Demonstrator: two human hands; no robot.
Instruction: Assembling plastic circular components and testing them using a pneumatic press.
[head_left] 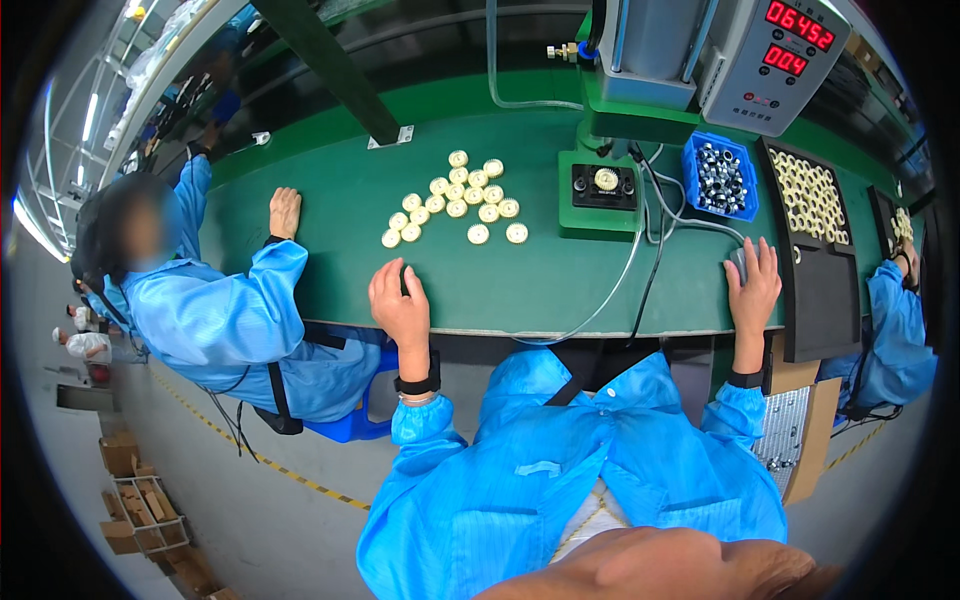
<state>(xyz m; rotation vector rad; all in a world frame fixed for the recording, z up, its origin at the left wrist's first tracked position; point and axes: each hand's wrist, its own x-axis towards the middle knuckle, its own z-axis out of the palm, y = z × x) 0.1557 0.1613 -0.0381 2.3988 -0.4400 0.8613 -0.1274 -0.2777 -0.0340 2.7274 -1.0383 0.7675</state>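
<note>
My left hand [401, 305] is at the table's front edge, fingers curled together. A small dark patch shows between thumb and fingers; I cannot make out what it is. Beyond it, several cream toothed round parts [457, 192] lie loosely grouped on the green table. My right hand [753, 292] is at the right, fingers stretched out, beside a small grey piece [739, 262] with a cable, partly under the hand. Between my hands and farther back, a green press [640, 122] stands over a black fixture [590, 188]. One cream round part [606, 179] sits on the fixture.
A blue bin [722, 178] of small metal parts stands right of the press. Beyond it is a black tray [818, 290] with rows of cream parts. Cables and a clear hose [612, 300] cross the table. Co-workers sit at left [220, 310] and right [888, 310].
</note>
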